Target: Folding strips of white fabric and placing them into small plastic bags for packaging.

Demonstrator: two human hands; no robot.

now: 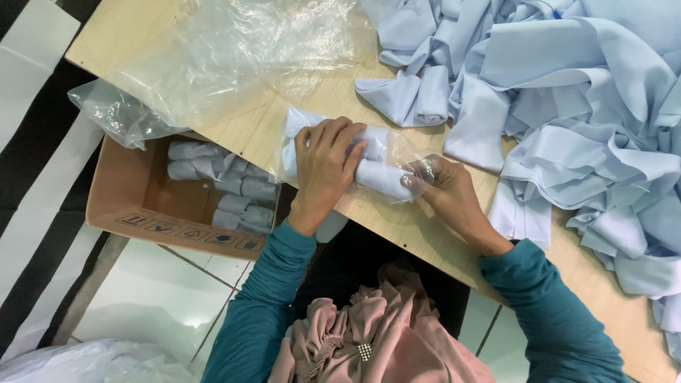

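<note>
My left hand [325,169] lies on top of a folded pale blue cloth packed in a clear plastic bag [376,170], pressing it against the wooden table [397,223]. Its fingers curl over the bundle's top. My right hand [445,195] grips the bag's right end near the table's front edge, fingers pinched on the plastic. Both sleeves are teal.
A large heap of loose pale blue cloth pieces [574,106] covers the table's right side. Clear plastic bags [234,50] lie at the upper left. Below the table's left edge, an open cardboard box [135,202] holds several packed bundles [227,188]. White floor tiles lie underneath.
</note>
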